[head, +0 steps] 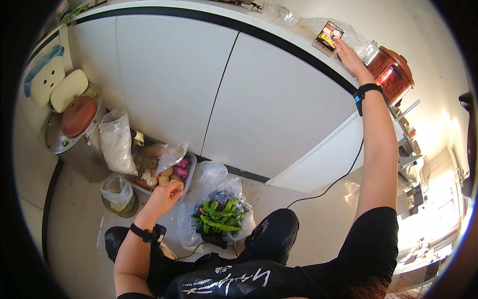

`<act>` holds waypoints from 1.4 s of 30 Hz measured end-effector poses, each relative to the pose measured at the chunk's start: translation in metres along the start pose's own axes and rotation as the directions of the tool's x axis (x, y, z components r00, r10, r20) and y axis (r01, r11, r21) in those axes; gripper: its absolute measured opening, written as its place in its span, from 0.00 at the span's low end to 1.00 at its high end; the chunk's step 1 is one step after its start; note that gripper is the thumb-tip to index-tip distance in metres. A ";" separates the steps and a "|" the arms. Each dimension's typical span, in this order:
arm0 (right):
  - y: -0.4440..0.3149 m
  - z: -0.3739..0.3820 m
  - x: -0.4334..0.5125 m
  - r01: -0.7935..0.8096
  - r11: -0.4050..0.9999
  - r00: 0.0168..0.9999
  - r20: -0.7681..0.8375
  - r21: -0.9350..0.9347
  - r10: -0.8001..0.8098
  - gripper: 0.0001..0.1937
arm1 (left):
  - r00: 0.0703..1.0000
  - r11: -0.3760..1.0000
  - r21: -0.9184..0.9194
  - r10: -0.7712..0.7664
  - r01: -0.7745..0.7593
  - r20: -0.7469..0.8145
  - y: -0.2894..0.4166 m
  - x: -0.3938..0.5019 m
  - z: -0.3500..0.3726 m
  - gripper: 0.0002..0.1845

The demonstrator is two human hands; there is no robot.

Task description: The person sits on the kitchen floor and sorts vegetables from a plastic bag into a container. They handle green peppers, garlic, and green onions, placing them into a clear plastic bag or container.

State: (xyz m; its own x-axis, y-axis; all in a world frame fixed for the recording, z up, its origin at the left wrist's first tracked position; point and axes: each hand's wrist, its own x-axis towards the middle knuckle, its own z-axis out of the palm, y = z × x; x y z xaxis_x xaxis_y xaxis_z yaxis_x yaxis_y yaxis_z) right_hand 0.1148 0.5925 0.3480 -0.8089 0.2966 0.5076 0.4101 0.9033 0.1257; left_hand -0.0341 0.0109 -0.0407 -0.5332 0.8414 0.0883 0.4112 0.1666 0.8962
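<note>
My right hand [350, 59] reaches up to the counter, fingers extended and a fingertip on the lit screen of a phone [330, 36]. The phone leans tilted near the counter's front edge. Low on the left, my left hand [167, 196] hangs with curled fingers over the near rim of a plastic basket [192, 168]. Whether anything is in its fingers cannot be seen. Inside the basket are garlic bulbs [151, 180], purple onions [182, 172] and several brown potatoes [167, 172]. Between my knees, green leafy vegetables [220, 216] sit on an opened clear plastic bag [186, 231].
White cabinet doors [164, 74] rise ahead. A large metal pot [84, 157] with a brown lid [79, 116] stands left, beside a full plastic bag [117, 144] and a lined bin [119, 198]. A red-brown cooker [392, 74] is on the counter. A black cable [338, 183] crosses the floor.
</note>
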 end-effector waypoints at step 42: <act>-0.369 0.181 -0.276 -0.346 0.513 0.876 0.466 0.786 -0.123 0.22 | 0.983 0.814 0.568 0.021 -0.122 0.180 -0.032 -0.031 -0.011 0.19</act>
State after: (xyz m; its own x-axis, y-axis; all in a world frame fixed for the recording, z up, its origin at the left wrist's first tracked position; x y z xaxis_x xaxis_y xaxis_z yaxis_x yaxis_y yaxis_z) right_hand 0.1106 0.2336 0.0073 -0.9557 0.2928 0.0315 0.1593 0.6042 -0.7807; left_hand -0.0390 -0.0267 -0.0675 -0.3827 0.9235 0.0279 0.8196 0.3253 0.4717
